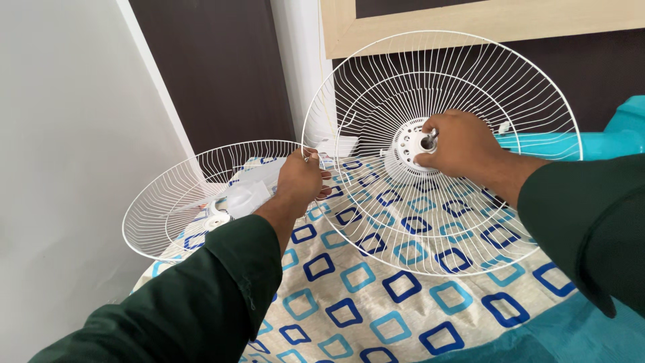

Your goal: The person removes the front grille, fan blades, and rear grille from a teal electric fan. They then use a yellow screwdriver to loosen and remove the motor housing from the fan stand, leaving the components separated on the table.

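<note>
A large white wire fan guard (pixel 470 81) is held up tilted above the bed. My left hand (pixel 300 180) grips its rim at the left edge. My right hand (pixel 457 144) is closed on the white round hub (pixel 408 144) at the guard's centre, fingers around a small dark part in the middle. A second white wire fan guard (pixel 161 208) lies on the bed to the left, with translucent white fan blades (pixel 245 195) resting in it. Both of my arms are in dark green sleeves.
The bed has a beige sheet (pixel 376 309) patterned with blue and teal squares. A teal pillow (pixel 621 131) lies at the right. A white wall (pixel 60 148) stands on the left, a dark panel and pale wooden frame (pixel 484 23) behind.
</note>
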